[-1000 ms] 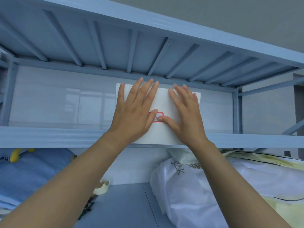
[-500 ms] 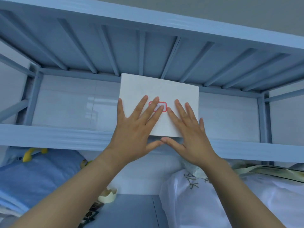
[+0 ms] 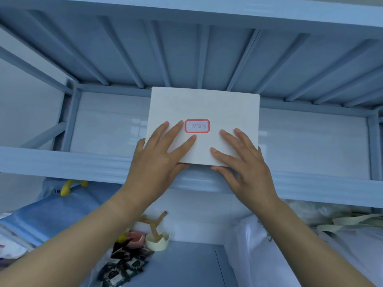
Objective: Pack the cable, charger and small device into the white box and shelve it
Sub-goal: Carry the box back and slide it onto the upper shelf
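Pressure from our left hand (image 3: 159,162) and right hand (image 3: 244,164), both flat and unclenched, steadies the white box (image 3: 205,104) upright at the near edge of the shelf (image 3: 62,162); uneven pushing could topple it.

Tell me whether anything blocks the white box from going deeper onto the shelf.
Nothing visible does. Left hand and right hand press flat on the white box at the shelf front rail; beside it only tiled wall shows.
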A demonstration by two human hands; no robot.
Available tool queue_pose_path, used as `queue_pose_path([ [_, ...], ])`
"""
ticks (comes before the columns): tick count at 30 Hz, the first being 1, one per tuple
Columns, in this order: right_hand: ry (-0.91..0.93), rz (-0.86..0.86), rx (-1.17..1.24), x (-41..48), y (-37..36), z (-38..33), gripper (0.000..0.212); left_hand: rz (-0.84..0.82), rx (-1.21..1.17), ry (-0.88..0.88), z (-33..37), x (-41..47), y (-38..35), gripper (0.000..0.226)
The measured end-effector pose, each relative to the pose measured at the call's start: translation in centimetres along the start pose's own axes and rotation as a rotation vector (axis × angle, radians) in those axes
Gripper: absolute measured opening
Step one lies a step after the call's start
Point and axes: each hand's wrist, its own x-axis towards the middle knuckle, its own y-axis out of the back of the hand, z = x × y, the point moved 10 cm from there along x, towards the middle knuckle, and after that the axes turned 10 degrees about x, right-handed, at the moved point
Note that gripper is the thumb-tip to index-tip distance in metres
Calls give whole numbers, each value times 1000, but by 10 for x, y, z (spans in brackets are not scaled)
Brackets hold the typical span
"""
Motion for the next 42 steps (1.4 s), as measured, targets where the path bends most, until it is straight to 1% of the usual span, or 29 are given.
queue_pose_path([
  [4,68,34,-8,13,-31,-28,21,100,70,-170,-40,-21,-1,40],
  [6,103,29,1,22,-50,-43,19,130,98,-234,-65,-33,-4,40],
  [7,114,22,3,26,-58,-49,18,139,100,-243,-76,-38,-5,45],
  [9,120,3,6,38,-86,-64,17,122,82,-228,-107,-48,-11,63],
  [11,112,-17,21,52,-114,-78,17,105,72,-208,-139,-57,-16,68],
  [13,92,-31,41,64,-143,-91,16,91,77,-196,-169,-66,-19,64],
  [15,55,-31,63,74,-168,-101,17,76,65,-188,-196,-74,-21,55],
  [18,-24,-31,79,83,-198,-111,26,58,33,-185,-226,-83,-25,46],
  [21,-45,-74,40,94,-219,-121,35,60,12,-177,-253,-89,-28,47],
  [24,-39,-111,64,109,-240,-134,36,75,-13,-156,-281,-94,-26,50],
  [28,-63,-126,128,122,-267,-150,36,65,-57,-149,-315,-104,-27,46],
  [32,-88,-147,129,127,-276,-154,35,80,-89,-164,-330,-111,-26,36],
  [38,-132,-160,77,135,-290,-170,37,46,-212,-28,-348,-115,-31,37],
  [42,-186,-179,73,133,-304,-178,46,18,-250,7,-355,-119,-32,35],
])
